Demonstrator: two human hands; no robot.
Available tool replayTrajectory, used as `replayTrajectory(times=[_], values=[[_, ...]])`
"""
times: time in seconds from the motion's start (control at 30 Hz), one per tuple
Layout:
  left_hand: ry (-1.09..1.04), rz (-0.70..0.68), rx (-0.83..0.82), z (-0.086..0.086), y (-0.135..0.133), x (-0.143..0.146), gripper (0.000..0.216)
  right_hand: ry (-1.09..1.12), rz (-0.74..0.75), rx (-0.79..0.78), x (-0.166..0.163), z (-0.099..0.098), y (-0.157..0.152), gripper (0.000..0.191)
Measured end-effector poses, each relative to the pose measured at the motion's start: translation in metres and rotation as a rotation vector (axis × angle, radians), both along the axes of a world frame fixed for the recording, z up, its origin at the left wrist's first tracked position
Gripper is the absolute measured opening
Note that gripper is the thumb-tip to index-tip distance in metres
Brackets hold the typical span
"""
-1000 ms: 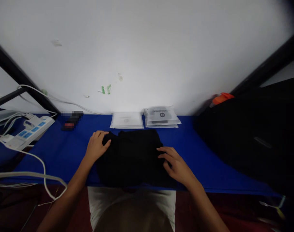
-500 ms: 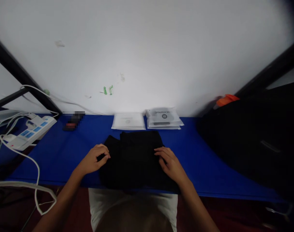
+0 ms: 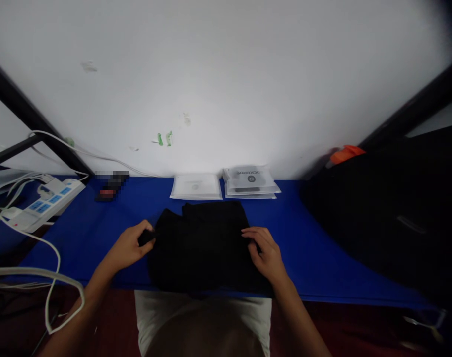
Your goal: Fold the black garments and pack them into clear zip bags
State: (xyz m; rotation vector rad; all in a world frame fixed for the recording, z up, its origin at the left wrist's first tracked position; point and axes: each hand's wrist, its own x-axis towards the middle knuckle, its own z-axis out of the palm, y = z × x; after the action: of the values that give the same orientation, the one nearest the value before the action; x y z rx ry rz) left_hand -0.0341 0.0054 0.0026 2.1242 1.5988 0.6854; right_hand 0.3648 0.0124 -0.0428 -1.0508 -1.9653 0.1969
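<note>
A folded black garment (image 3: 207,248) lies on the blue table in front of me, its near edge by the table's front edge. My left hand (image 3: 131,244) is at its left side, with a bit of black cloth pinched between fingers and thumb. On the opposite side, my right hand (image 3: 266,252) has its fingers bent over the garment's right edge. Dark cloth shows between that thumb and the fingers. The garment's folds are hard to make out, black on black.
Behind the garment lie a white plastic packet (image 3: 196,186) and a stack of printed packets (image 3: 251,182). A power strip (image 3: 47,204) with white cables and a blurred-out dark object (image 3: 112,186) are on the left. A large black item (image 3: 389,213) covers the right end of the blue table (image 3: 292,258).
My left hand has moved left and now has black cloth in its fingers. My right hand has shifted slightly right along the garment's edge. The view has turned a little.
</note>
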Motion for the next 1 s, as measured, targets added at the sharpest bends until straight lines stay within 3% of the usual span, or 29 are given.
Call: replayTrajectory(times=[0.07, 0.13, 0.23, 0.3, 0.43, 0.5, 0.6, 0.7, 0.83, 1.0], values=[[-0.075, 0.178, -0.002, 0.007, 0.004, -0.001, 0.018, 0.016, 0.006, -0.005, 0.001, -0.001, 0.000, 0.029], [-0.209, 0.368, 0.120, 0.010, 0.010, 0.006, 0.032, 0.026, 0.009, -0.017, 0.001, -0.002, 0.001, 0.030], [-0.377, 0.477, 0.342, 0.007, 0.017, 0.034, 0.048, 0.035, 0.009, -0.025, 0.001, -0.002, 0.001, 0.029], [-0.321, 0.352, 0.376, 0.001, 0.018, 0.057, 0.044, 0.038, 0.009, -0.028, 0.001, -0.003, 0.001, 0.028], [-0.056, -0.124, 0.158, -0.010, 0.012, 0.090, 0.048, 0.037, 0.008, -0.036, 0.002, -0.003, 0.001, 0.025], [-0.064, -0.169, 0.116, -0.015, 0.008, 0.093, 0.050, 0.039, 0.014, -0.040, 0.002, -0.003, 0.001, 0.023], [-0.143, 0.062, 0.236, -0.025, 0.001, 0.087, 0.040, 0.047, 0.015, -0.054, 0.001, -0.001, 0.001, 0.021], [-0.051, 0.334, 0.265, -0.037, -0.006, 0.077, 0.040, 0.062, 0.014, -0.077, 0.000, 0.000, 0.001, 0.021], [0.086, 0.386, 0.156, -0.049, -0.014, 0.073, 0.051, 0.058, 0.018, -0.094, 0.001, -0.001, 0.001, 0.020], [0.063, 0.441, 0.212, -0.039, -0.010, 0.080, 0.029, 0.029, 0.012, -0.097, 0.003, -0.002, 0.003, 0.020]])
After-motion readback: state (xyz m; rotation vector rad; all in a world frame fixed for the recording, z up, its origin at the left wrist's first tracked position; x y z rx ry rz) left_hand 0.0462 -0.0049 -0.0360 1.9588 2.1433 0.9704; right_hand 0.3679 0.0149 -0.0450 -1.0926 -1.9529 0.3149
